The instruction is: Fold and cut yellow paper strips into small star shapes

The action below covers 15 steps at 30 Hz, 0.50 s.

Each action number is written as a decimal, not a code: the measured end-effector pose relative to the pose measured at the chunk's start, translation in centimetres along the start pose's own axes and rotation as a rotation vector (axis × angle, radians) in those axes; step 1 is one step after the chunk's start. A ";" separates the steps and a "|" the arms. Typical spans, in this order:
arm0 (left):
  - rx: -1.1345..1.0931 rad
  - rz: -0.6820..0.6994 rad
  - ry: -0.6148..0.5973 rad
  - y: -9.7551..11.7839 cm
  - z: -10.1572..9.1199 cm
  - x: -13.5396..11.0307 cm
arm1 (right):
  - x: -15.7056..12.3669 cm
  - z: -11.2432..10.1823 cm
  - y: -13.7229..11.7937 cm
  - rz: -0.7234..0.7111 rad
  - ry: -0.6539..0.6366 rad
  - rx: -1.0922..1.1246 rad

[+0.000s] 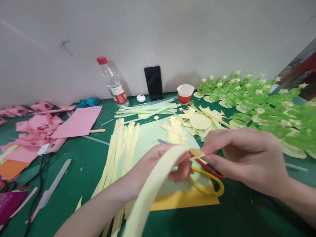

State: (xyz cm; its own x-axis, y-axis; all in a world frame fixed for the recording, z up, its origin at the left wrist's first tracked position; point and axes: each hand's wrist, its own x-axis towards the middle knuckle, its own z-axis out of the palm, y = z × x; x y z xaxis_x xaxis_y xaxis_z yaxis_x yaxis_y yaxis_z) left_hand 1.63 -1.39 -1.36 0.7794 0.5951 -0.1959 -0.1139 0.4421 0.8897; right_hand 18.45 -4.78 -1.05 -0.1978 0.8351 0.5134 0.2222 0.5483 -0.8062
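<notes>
A long pale yellow paper strip (154, 189) runs from the bottom edge up to my two hands, and its far end is folded into a small loop. With thumb and fingers, my right hand (243, 158) pinches the folded end. My left hand (160, 159) is closed on the strip beside the fold, partly covered by the strip. Scissors (209, 190) with red and yellow handles lie under my hands, the blade tip showing past my left hand. Below them is a light green paper sheet (146, 141) with an orange-yellow sheet (177, 200) under its near edge.
Yellow strips (118, 148) lie left, green strips (148, 110) behind. Paper scraps (175, 130), a red-and-white cup (185, 94), a phone (153, 83) and a water bottle (113, 84) stand or lie farther back. Green paper trees (261, 98) crowd the right; pink paper (76, 121) lies left.
</notes>
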 end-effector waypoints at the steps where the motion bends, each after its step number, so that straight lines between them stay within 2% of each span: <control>1: 0.065 0.064 0.066 -0.1 -0.1 0.0 | 0.0 0.1 -0.2 0.119 0.021 0.059; 4: 0.333 0.312 0.228 -0.3 -0.3 -0.2 | 0.2 0.4 -0.7 0.399 0.012 0.178; 8: 0.641 0.557 0.258 0.0 0.0 -0.7 | 0.5 0.4 -0.8 0.553 0.014 0.223; 12: 0.732 0.643 0.339 0.2 0.4 -0.6 | 0.7 0.5 -0.9 0.572 0.009 0.204; 15: 0.667 0.610 0.393 0.1 0.3 -0.4 | 0.4 0.5 -0.8 0.545 0.001 0.141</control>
State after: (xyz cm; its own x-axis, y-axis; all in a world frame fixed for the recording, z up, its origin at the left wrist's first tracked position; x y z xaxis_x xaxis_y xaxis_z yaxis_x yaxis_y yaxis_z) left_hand 1.49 -1.82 -1.02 0.4287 0.8294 0.3582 0.0364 -0.4120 0.9104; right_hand 17.67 -4.93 -0.31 -0.0894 0.9959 0.0120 0.1620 0.0264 -0.9864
